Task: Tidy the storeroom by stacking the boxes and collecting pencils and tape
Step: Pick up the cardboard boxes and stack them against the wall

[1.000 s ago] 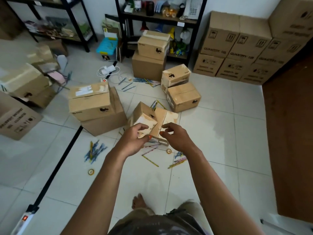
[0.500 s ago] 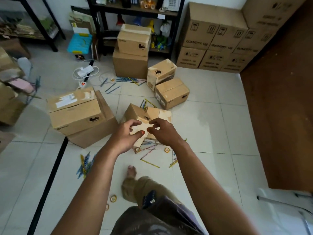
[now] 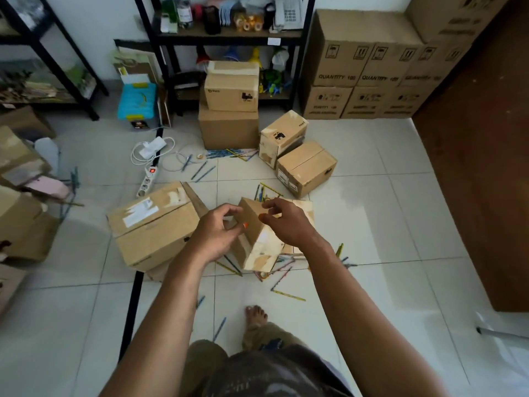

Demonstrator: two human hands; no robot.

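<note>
Boxes are all over this storeroom floor, so going left to right: at the far left I've got a messy pile of cartons [image 3: 20, 196] along the edge of view, then a white power strip [image 3: 147, 179] with its cable on the tiles. Next is a big taped box [image 3: 151, 224] sitting on another one, just left of my hands. My left hand [image 3: 217, 236] is out in front with the fingers loosely curled, hovering at the left face of a small tilted box [image 3: 257, 242]; I honestly can't tell if it's touching the cardboard, and it isn't clamped around anything I can see. My right hand [image 3: 286, 224] is over the top of that same small box, fingers bent and spread a bit, thumb and forefinger close together, and again I can't tell if it has actual hold of it. That box leans on one edge with loose pencils [image 3: 282, 282] scattered under and around it, plus a tape roll [image 3: 264, 275] on the floor just beside its lower corner. Behind it sits a two-high stack [image 3: 229, 110] near the black shelf [image 3: 229, 35]. To the right are two more small boxes [image 3: 297, 156], one leaning against the other, and a neat wall of big cartons [image 3: 372, 67] by the brown door [image 3: 486, 167].
</note>
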